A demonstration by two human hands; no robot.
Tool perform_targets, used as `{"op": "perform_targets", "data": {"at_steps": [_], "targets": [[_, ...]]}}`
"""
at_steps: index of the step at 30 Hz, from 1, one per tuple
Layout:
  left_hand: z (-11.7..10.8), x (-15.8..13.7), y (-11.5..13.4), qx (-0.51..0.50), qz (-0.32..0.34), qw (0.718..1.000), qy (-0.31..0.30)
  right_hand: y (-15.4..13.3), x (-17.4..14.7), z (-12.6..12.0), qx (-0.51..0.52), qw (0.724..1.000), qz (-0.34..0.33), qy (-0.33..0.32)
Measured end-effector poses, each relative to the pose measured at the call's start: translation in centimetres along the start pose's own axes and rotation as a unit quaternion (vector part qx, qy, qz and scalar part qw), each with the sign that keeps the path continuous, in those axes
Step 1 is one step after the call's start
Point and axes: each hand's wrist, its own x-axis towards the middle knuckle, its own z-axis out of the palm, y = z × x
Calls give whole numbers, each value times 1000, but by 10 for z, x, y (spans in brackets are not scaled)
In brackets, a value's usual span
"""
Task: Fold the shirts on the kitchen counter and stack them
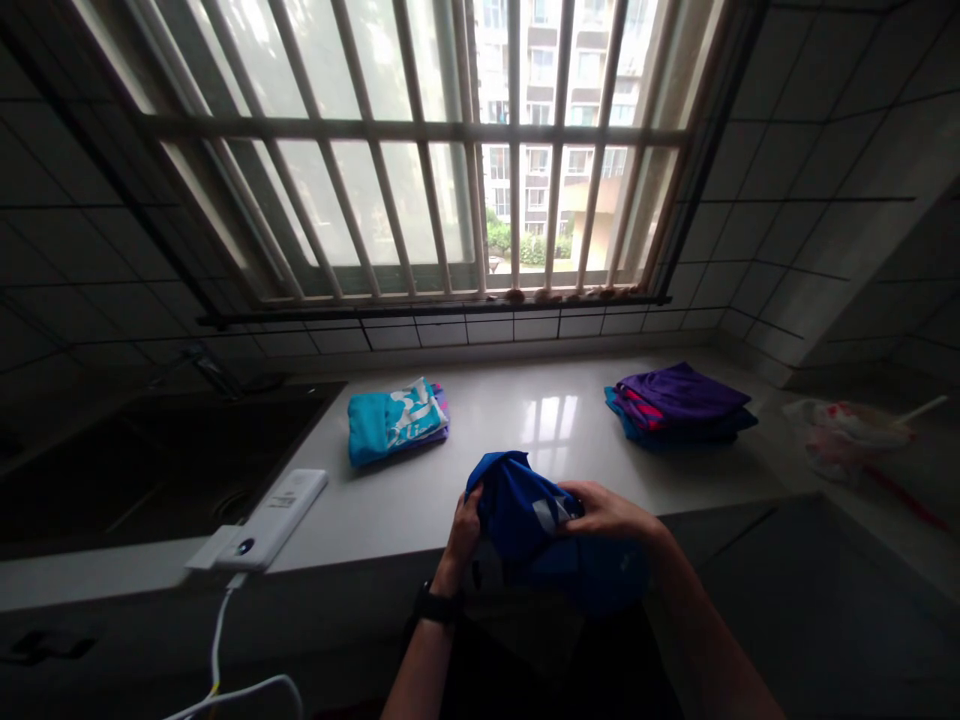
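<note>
A dark blue piece of thin fabric (514, 515) with a white mark, perhaps a bag or garment, is bunched up at the counter's front edge. My left hand (465, 525), a dark band on its wrist, grips its left side. On the right side, my right hand (611, 510) pinches the fabric near the white mark. The lower part hangs in front of the counter, in shadow. Beyond it to the left lies a folded turquoise cloth (375, 425) with white lettering, over a purple layer. At the right rests a stack of folded purple and blue cloths (679, 395).
A white power bank (289, 510) with a plugged-in cable lies by the dark sink (300, 415) on the left. The pale counter (517, 400) runs under a barred window. A plastic bag (840, 435) sits at the far right.
</note>
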Motion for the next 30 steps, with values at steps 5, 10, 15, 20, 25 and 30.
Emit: {"op": "perform_targets", "data": {"at_steps": [5,10,15,20,25,30], "targets": [[8,-2,24,-88,-6,994,-57,-15,-16,-12,61,997,-43,-29],[9,-6,30,-57,-19,996,-71,6,-24,11,297,955,-11,14],[9,-3,52,-158,-91,983,-30,19,-11,47,382,923,35,34],[-8,2,97,-182,-41,982,-8,13,2,27,264,950,-14,169],[-26,4,116,-116,26,993,0,-16,-11,-14,-32,983,-23,182],[-37,33,119,18,80,992,98,-38,-1,-44,-215,930,7,299]]}}
